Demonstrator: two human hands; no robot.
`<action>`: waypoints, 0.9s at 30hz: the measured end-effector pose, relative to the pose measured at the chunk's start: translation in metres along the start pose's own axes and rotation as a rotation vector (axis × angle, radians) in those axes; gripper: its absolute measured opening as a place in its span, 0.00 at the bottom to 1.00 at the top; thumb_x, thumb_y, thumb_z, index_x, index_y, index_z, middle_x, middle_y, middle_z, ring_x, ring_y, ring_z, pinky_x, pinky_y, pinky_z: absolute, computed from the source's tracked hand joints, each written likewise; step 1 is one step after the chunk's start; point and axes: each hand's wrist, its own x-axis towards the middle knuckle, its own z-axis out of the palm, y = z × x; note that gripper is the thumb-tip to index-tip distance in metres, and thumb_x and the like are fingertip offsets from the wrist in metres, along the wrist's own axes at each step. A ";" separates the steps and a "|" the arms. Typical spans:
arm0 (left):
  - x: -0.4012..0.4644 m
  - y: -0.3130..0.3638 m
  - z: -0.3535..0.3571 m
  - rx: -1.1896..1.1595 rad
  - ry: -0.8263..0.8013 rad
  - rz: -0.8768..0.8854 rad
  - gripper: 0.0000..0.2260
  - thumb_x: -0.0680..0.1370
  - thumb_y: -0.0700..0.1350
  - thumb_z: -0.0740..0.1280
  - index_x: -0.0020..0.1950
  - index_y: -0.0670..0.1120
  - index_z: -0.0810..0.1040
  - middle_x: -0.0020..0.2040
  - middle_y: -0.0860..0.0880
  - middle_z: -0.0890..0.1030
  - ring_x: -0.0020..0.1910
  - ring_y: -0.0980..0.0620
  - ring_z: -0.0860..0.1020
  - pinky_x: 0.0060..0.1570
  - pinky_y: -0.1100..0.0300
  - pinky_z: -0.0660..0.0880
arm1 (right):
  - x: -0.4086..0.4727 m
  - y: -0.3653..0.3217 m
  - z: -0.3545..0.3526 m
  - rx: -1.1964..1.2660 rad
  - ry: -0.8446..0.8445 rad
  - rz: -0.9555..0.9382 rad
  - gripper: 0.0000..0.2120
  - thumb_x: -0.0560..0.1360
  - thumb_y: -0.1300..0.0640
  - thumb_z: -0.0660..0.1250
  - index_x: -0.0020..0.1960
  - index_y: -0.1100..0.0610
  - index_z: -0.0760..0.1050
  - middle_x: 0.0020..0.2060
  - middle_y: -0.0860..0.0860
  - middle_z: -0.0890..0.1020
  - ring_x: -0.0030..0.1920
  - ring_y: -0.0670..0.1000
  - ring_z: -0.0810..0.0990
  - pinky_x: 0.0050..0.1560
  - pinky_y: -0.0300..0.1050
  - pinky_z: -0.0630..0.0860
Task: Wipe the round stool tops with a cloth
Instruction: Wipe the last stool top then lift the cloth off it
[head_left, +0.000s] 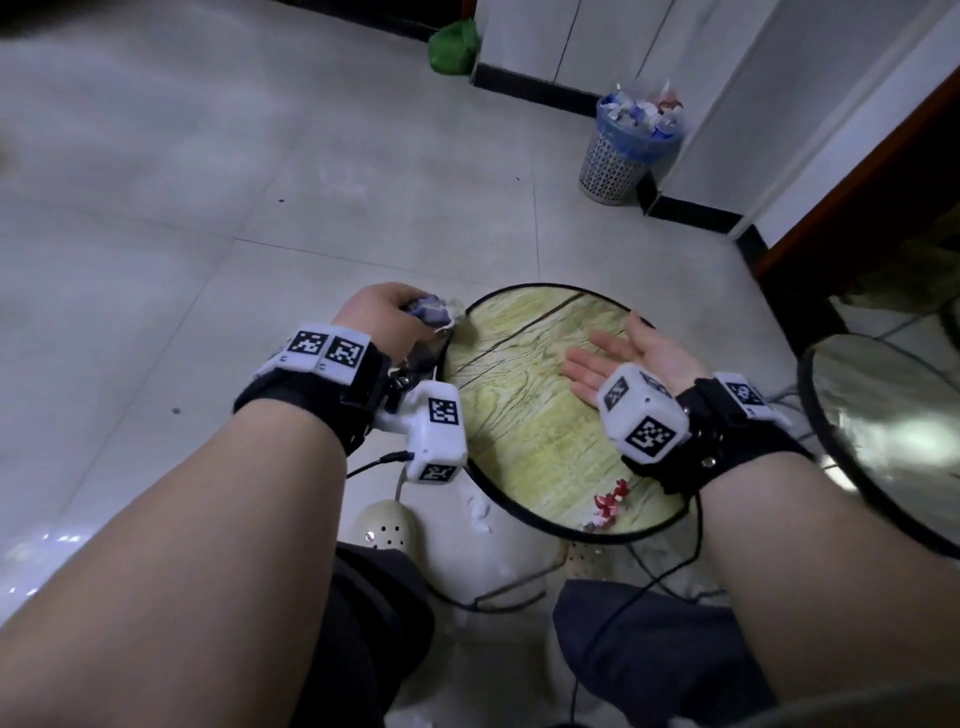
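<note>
The floor (208, 208) is pale grey tile, with white walls and a dark skirting, one full mesh waste bin (631, 150) in the corner and one green bag (453, 48) farther back. Two round stool tops show: a green wood-grain stool top (519, 410) between the hands and a second stool top (888, 436) at the right edge. The left hand (384, 317) grips one crumpled cloth (431, 312) at the green top's left rim, while the right hand (623, 358) lies flat on it, fingers straight.

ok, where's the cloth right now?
In the head view the cloth is bunched in the left hand, at the far-left rim of the green round stool top. The right hand lies open over that top.
</note>
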 end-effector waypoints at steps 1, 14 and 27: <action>-0.003 0.000 0.000 -0.004 0.015 -0.004 0.14 0.71 0.38 0.69 0.54 0.52 0.79 0.43 0.48 0.80 0.39 0.48 0.78 0.44 0.58 0.77 | -0.003 0.004 -0.004 0.029 0.001 0.002 0.21 0.79 0.43 0.56 0.55 0.61 0.72 0.52 0.61 0.79 0.49 0.58 0.80 0.49 0.52 0.77; -0.062 -0.006 0.007 -0.017 0.092 -0.136 0.21 0.55 0.37 0.67 0.46 0.49 0.82 0.33 0.45 0.84 0.36 0.47 0.81 0.44 0.50 0.80 | -0.058 0.031 -0.023 0.084 0.011 -0.106 0.25 0.80 0.42 0.52 0.61 0.62 0.71 0.60 0.60 0.78 0.53 0.57 0.81 0.51 0.52 0.77; -0.124 -0.008 0.018 -0.233 0.043 -0.291 0.04 0.61 0.42 0.72 0.27 0.45 0.79 0.39 0.42 0.81 0.36 0.47 0.77 0.39 0.55 0.72 | -0.101 0.047 -0.052 0.355 0.027 -0.043 0.21 0.82 0.45 0.51 0.61 0.60 0.70 0.56 0.58 0.77 0.58 0.58 0.77 0.45 0.53 0.74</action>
